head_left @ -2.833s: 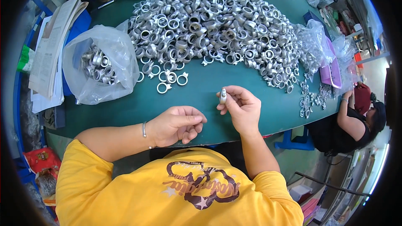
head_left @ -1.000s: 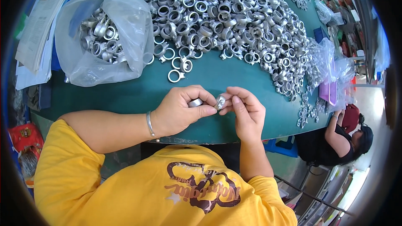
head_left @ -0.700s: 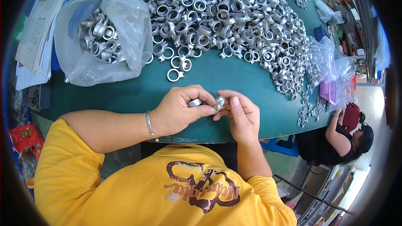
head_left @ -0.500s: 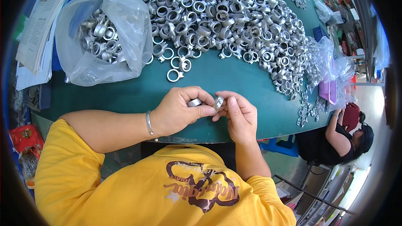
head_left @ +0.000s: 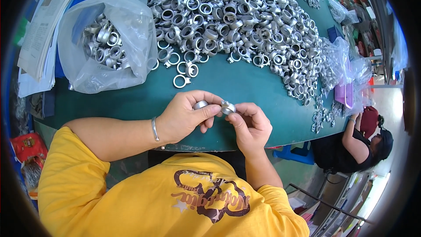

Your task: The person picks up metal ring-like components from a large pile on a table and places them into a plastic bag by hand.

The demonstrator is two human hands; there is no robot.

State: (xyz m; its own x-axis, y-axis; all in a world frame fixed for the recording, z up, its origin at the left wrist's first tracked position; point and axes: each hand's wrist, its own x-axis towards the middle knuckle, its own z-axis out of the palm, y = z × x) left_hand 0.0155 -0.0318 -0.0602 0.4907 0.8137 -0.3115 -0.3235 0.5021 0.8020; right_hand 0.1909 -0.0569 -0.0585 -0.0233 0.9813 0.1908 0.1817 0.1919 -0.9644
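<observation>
My right hand pinches a silver metal ring with a small lug between thumb and fingers, just above the near part of the table. The fingertips of my left hand come right up to that ring; whether they touch it is hard to tell. Curled in the left fingers is a second metal ring, partly covered by them. Beyond both hands spreads a big heap of similar metal rings, and one loose ring lies at its near edge.
A clear plastic bag of metal rings stands at the left of the green table, beside stacked papers. Rightward are a purple basket, plastic bags and smaller metal parts. Another person sits beyond, near a blue stool.
The ring in my right hand has turned, its lug now pointing up and away. My right fingers have shifted their grip, and the left fingertips have drawn back slightly.
</observation>
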